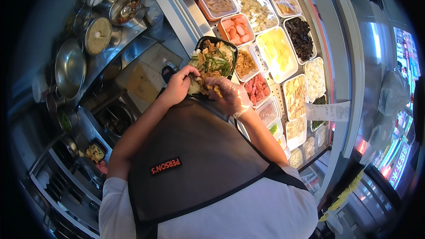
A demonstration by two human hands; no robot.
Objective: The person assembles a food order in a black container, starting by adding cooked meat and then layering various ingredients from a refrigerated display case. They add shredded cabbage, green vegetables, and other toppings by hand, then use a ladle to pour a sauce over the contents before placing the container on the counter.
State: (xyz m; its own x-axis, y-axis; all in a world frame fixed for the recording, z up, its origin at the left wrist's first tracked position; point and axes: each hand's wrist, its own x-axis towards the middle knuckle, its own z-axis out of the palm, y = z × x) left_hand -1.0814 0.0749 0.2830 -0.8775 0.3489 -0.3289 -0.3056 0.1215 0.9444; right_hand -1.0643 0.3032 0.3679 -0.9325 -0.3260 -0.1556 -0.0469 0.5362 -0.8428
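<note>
A black food container [214, 38] sits in front of me, filled with green strips, pale pieces and browned bits. My left hand [180, 82], bare, has its fingers curled round the near left side of the container. Over the container's near right corner is my right hand [229, 94], in a clear plastic glove. Its fingers are closed on some yellow-brown food pieces [216, 91], low against the other food. Just to the right of the container stands a tub of similar brown shreds [245, 63]. The container's near edge is partly hidden by my hands.
Several white tubs hold orange slices [237, 28], yellow pieces [276, 53], dark fungus [299, 39] and red meat [256, 89]. A paper slip [327, 111] hangs at the right. Metal bowls [71, 68] and a pan [116, 120] stand on the left.
</note>
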